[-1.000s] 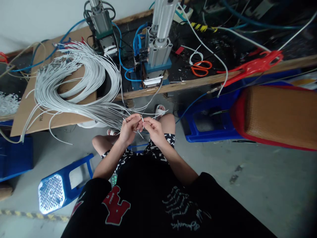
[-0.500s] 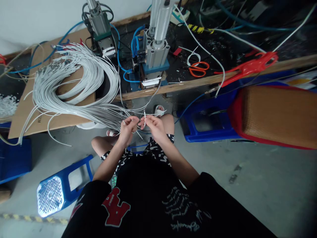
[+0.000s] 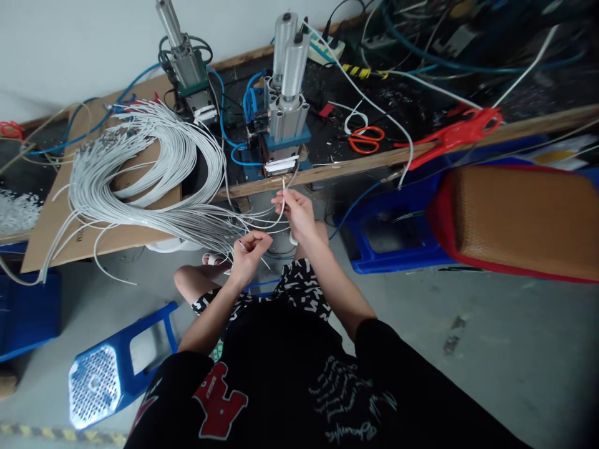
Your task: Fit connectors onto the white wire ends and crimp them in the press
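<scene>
A large coiled bundle of white cables (image 3: pixel 96 181) lies on the cardboard, its loose ends trailing toward my hands. In my right hand (image 3: pixel 300 215), thumb and fingers pinch one white cable (image 3: pixel 283 185), its tip pointing up toward the bench edge. Just beyond that tip stands a pneumatic press (image 3: pixel 286 121) with a white strip on its front, apart from the cable. My left hand (image 3: pixel 250 257) is closed in a pinch beside the trailing cable ends, lower and to the left; what its fingers hold, if anything, I cannot make out.
A second press (image 3: pixel 189 68) stands farther left on the bench. Orange-handled scissors (image 3: pixel 365 140) and a red clamp-like tool (image 3: pixel 463 134) with a white cord lie to the right. Blue stools (image 3: pixel 93 380) flank me, and a brown cushioned seat (image 3: pixel 524 221) is at right.
My hands have moved apart. The right one has risen toward the press with the cable, while the left has shifted slightly down and toward me. The camera view has shifted a little.
</scene>
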Motion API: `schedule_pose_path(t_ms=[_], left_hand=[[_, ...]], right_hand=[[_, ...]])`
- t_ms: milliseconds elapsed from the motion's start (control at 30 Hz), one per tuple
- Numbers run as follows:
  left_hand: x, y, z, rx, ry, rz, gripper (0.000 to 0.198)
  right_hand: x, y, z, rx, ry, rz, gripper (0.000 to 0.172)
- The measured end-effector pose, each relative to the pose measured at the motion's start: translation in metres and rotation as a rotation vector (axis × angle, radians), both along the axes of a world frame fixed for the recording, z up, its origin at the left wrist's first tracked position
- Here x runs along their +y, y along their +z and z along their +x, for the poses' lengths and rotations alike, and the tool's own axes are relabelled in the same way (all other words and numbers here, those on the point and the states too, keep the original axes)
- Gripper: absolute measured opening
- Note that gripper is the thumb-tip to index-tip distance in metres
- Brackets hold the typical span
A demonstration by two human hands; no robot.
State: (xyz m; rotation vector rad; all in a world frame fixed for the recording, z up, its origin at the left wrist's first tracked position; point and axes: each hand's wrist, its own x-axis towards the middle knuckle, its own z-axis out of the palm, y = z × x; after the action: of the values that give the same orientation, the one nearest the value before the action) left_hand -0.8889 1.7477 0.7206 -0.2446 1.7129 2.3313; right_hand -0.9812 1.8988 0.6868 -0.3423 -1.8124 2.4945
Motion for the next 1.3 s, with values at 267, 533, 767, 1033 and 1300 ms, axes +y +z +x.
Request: schedule_pose_path(t_ms=[267,533,767,1033,1300], left_hand=[[-0.002,0.004,-0.001,-0.001,-0.012,-0.013,0.036],[-0.002,0.001,0.002,-0.022,-0.013,-0.022,0.036],[-0.004,0.001,0.002,-0.012,-0.023,-0.036,0.037],[-0.004,-0.004,0.002,-0.007,-0.041,-0.037,0.036],[-0.004,-0.002,0.001,0.015,-0.017,-0.041,0.035]], right_hand=[[-0.003,0.0,-0.023,-0.015,-0.042,-0.039,0.053],[-0.006,-0.001,-0.034,-0.002,-0.038,-0.027,0.052],[-0.005,-0.004,-0.042,-0.003,-0.052,-0.012,0.045],[-0.006,-0.01,-0.045,0.015,-0.058,0.02,0.045],[-0.008,-0.002,-0.047,-0.025,-0.105,-0.04,0.05]])
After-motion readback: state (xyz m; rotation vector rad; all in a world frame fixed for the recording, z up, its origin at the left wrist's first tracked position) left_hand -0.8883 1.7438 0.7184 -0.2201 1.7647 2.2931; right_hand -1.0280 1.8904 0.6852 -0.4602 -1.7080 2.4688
